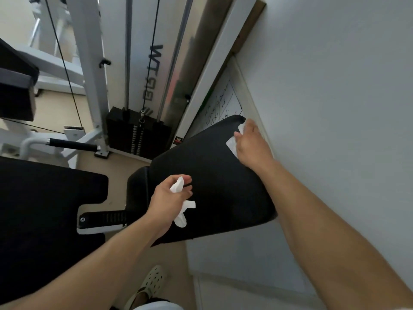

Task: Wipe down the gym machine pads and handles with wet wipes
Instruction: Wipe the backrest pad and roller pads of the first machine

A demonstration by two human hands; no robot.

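The right hand [251,144] presses a limp wet wipe [232,145] flat on the firm black pad [207,175]; the left hand [169,198] clutches a crumpled wipe [181,211].

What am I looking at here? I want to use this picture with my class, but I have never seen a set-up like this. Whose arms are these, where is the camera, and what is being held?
There is no robot. The single picture comes from a wide-angle camera worn on a person's head, looking down at their own two bare arms, so the scene looks tilted and stretched.

The big black shape in the middle is a padded gym machine pad. The right hand presses a white wet wipe against the pad's far corner. The left hand hovers over the pad's near part with its fingers curled round a second, crumpled wipe.

Behind stand the machine's white frame, its cables, a black weight stack and a black-gripped handle. Another black pad lies at the left. At the bottom is the person's light perforated shoe.
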